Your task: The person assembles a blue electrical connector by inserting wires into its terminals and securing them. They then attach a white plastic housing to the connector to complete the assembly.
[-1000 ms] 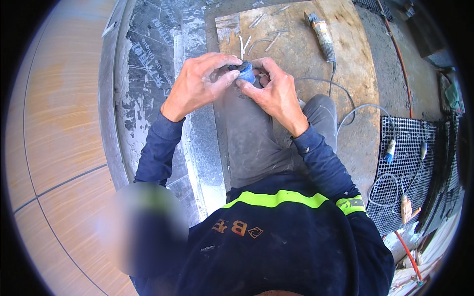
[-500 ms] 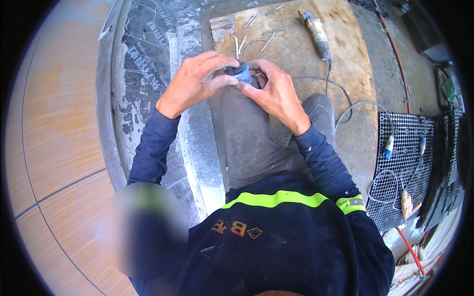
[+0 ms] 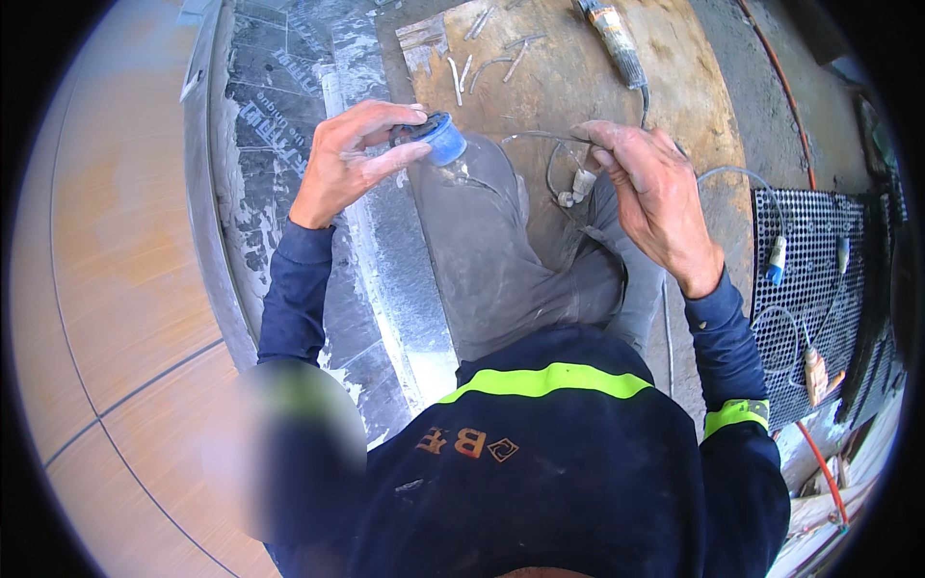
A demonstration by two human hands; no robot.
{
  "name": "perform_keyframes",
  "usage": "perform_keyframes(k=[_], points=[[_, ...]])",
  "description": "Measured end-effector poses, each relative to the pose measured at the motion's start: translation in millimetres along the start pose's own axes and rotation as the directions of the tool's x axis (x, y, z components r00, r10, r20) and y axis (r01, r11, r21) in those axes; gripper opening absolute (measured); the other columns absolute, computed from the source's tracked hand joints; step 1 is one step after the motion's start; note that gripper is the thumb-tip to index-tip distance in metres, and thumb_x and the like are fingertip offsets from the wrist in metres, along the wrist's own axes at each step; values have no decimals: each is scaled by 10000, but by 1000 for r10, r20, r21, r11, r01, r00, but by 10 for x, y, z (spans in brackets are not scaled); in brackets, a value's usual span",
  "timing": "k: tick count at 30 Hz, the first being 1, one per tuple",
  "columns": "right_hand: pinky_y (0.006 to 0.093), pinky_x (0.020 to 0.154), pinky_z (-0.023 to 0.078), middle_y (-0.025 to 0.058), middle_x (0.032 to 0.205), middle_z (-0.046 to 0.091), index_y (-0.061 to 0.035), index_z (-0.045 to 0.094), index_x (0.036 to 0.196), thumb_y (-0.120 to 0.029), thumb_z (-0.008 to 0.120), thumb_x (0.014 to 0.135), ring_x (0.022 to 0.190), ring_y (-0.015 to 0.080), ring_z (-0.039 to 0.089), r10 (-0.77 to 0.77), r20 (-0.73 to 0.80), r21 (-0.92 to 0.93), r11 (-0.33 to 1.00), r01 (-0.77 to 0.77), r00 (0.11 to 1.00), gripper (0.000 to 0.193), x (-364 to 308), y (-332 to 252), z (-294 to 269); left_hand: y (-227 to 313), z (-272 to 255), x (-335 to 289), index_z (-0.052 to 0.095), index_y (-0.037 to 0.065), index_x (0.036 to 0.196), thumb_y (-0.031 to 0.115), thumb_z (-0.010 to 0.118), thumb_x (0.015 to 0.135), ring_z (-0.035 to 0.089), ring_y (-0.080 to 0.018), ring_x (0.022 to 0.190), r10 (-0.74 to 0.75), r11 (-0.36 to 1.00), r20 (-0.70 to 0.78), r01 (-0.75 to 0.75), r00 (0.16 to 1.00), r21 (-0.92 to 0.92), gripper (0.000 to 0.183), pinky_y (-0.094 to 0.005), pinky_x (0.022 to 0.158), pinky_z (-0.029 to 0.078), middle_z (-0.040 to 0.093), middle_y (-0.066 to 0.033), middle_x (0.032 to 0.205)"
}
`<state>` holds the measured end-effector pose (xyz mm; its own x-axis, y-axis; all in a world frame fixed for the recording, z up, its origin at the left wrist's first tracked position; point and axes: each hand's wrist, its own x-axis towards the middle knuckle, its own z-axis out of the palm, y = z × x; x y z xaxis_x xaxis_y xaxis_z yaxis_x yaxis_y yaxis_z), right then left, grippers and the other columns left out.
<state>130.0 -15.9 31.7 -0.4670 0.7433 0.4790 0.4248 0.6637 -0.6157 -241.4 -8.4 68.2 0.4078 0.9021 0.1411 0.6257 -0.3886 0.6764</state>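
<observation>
My left hand [image 3: 356, 154] holds a short, round blue piece with a black top [image 3: 445, 142] over my left thigh, thumb and fingers on opposite sides. The kind of this piece is not clear. To the right, apart from it, my right hand [image 3: 650, 183] has its fingers pinched together on a thin dark strand [image 3: 540, 136] that points left. Below that hand a pale plug-like end [image 3: 582, 183] hangs by my right knee, with a dark cable looping beside it. Another thin cable [image 3: 487, 185] lies over my left thigh.
An angle grinder [image 3: 614, 43] lies on the wooden board [image 3: 674, 58] ahead, near several thin scraps [image 3: 456, 77]. Pale wood-grained panels [image 3: 135, 241] and a dark printed strip [image 3: 265, 144] run along the left. At right, cable connectors [image 3: 777, 260] rest on black perforated matting [image 3: 819, 222].
My right hand has left the blue piece and moved right, now pinching a strand. My left hand has shifted slightly left with the blue piece. The pale plug-like end has come into view.
</observation>
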Motion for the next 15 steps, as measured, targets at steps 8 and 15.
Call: perform_keyframes(k=[8, 15], points=[[403, 732, 601, 114, 1040, 748, -108, 675, 1276, 107, 644, 848, 895, 317, 750, -70, -78, 53, 996, 75, 994, 479, 60, 36, 43, -76, 37, -1, 744, 16, 1246, 26, 864, 879, 739, -260, 1173, 1, 998, 21, 0, 1000, -69, 386, -411, 994, 659, 740, -161, 1274], [402, 755, 615, 110, 1057, 751, -115, 669, 1294, 109, 643, 855, 903, 310, 756, -54, -34, 76, 995, 56, 998, 494, 81, 66, 42, -59, 60, -8, 768, 50, 1208, 89, 899, 851, 761, -250, 1128, 32, 996, -20, -33, 999, -77, 382, -403, 943, 678, 773, -122, 1208]])
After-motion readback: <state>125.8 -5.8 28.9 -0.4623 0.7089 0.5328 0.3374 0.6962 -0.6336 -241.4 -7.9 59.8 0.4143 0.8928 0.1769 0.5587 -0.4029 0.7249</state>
